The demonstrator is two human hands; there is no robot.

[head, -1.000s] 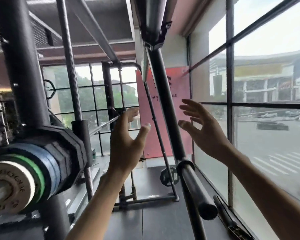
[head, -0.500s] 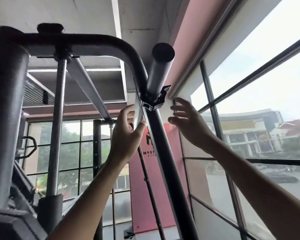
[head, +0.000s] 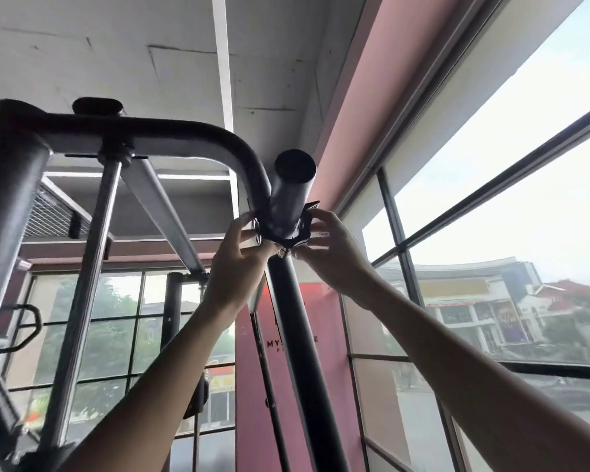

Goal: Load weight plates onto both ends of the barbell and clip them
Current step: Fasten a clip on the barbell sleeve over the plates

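Risk I see: clip (head: 286, 233) jams or drops if squeeze is uneven. It sits on bar (head: 292, 195) at frame centre; left hand (head: 235, 267) & right hand (head: 334, 257) each pinch one side.

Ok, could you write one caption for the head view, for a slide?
Left hand and right hand grip the clip on a slanted bar by the rack.

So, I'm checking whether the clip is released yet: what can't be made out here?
- Clip lever, head view: the left hand and right hand grip its sides and cover it, so open or locked cannot be told.
- Bar lower end, head view: cut off by the bottom edge.
- Plates: none in frame; the camera is tilted up.
- Banner lettering, head view: partly behind the bar.
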